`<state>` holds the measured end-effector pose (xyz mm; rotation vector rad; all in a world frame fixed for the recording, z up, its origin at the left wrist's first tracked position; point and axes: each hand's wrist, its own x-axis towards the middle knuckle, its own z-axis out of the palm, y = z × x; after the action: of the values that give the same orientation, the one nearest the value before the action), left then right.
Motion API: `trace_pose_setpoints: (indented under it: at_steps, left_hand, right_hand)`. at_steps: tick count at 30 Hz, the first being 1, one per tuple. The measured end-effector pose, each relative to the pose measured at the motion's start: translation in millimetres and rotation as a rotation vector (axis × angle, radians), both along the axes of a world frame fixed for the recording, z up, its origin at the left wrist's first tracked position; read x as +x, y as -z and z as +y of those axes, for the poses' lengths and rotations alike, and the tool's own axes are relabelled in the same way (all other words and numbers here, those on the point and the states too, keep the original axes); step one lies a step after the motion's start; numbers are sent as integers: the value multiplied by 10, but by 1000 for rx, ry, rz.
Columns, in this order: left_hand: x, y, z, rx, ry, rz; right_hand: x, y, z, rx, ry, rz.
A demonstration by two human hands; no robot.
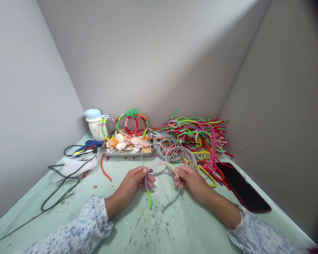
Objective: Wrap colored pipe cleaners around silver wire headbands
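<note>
My left hand (134,180) pinches one end of a thin grey headband (159,164) partly wrapped in pastel pipe cleaner; a green pipe-cleaner tail (149,199) hangs below its fingers. At the other side of the band, my right hand (192,180) is closed on it and on a yellowish pipe-cleaner end. The band arches between both hands, just above the pale green table (159,225). Its bare grey end (172,201) trails down toward me.
A metal tray (109,152) of seashells stands behind the hands, with wrapped headbands (132,121) and a white-and-blue jar (94,123) at its back. Bare grey headbands (172,150) and a pipe-cleaner heap (198,135) lie right. A dark phone (241,190) lies far right; black cables (60,183) left.
</note>
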<state>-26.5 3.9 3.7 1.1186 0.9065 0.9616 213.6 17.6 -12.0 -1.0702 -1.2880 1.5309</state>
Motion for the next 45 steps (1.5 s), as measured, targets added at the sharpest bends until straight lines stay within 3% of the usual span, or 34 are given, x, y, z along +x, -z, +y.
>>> trace_pose_setpoints:
  at_steps: [7, 22, 27, 31, 37, 39, 43, 45]
  left_hand:
    - [-8, 43, 40, 5, 3, 26]
    - [19, -19, 48, -39, -16, 88]
    - [58, -71, 182, -48, 95, 132]
    - [105, -59, 325, -43, 195, 181]
    - [121, 21, 324, -74, 160, 206]
    - [111, 28, 319, -78, 153, 193]
    - [83, 30, 349, -74, 108, 161]
    - [70, 30, 364, -87, 89, 132]
  right_hand:
    - [4, -14, 15, -32, 5, 42]
    - [-103, -74, -19, -19, -38, -157]
    - [-192, -34, -27, -29, -94, -159]
    - [-253, -58, -33, 80, -91, -274]
    - [-262, -126, -45, 382, -41, -537]
    - [-269, -117, -39, 340, -31, -505]
    - [-266, -83, 2, 25, -82, -220]
    - [-252, -86, 27, -49, -111, -120]
